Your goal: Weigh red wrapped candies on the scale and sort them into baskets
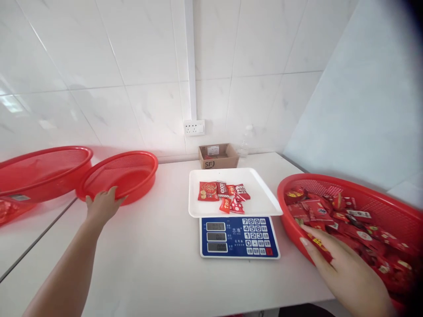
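On the left, my left hand (pixel 105 203) has its fingers over the near rim of a round red plastic basket (pixel 140 193), whose visible inside holds no packets. My right hand (pixel 346 268) is over the near left side of a larger red basket (pixel 297 177) full of small red snack packets (pixel 363 235). A red packet with yellow print (pixel 319 246) shows between its thumb and forefinger. Between the hands stands a blue digital scale (pixel 238 237). Several red snack packets (pixel 221 193) lie on its white tray (pixel 261 207).
Behind the scale are a small cardboard box (pixel 218 163) and a clear plastic bottle (pixel 245 143), close to the tiled wall. Another red basket (pixel 46 185) stands at the far left, with a red plastic bag (pixel 13 210) below it. A socket (pixel 194 127) is on the wall.
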Tool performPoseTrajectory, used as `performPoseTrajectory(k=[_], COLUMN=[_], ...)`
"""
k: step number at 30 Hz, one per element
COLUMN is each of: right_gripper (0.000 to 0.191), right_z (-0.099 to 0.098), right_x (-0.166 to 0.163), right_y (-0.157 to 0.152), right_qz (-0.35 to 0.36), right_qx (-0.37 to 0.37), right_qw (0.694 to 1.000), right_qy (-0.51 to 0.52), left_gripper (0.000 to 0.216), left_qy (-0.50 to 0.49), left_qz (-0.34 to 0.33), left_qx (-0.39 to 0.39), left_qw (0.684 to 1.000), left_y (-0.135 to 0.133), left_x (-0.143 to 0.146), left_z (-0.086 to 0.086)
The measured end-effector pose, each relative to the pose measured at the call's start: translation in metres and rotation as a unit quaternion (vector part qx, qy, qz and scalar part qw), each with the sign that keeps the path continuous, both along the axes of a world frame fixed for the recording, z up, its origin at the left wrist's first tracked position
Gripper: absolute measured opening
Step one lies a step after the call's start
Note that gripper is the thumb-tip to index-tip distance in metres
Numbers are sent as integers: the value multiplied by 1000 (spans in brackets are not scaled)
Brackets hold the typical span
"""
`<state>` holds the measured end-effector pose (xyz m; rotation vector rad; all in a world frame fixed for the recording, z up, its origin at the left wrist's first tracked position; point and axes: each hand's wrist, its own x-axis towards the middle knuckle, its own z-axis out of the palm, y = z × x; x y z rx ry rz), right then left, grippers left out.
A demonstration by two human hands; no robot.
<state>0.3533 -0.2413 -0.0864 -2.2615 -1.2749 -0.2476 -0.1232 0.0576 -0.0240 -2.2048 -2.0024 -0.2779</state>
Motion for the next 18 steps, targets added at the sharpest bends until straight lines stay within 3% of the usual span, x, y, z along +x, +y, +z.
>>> performPoseTrajectory(k=[6,13,18], right_gripper=[44,44,44], right_z=[-5,-17,3], right_x=[2,11,-3], right_y=[-1,-1,24], right_qz=[17,38,113], right_qx=[0,22,59], right_qw=[998,996,991], right_qy=[-61,-72,-49], left_gripper=[41,54,59], left_qy=[0,-49,-80], left_qz=[-138,-233,-376], left_qx=[-48,-84,-101], left_qw=[989,968,917], left_y=[-21,-51,-55], left_x=[47,108,167], left_z=[-3,3,14])
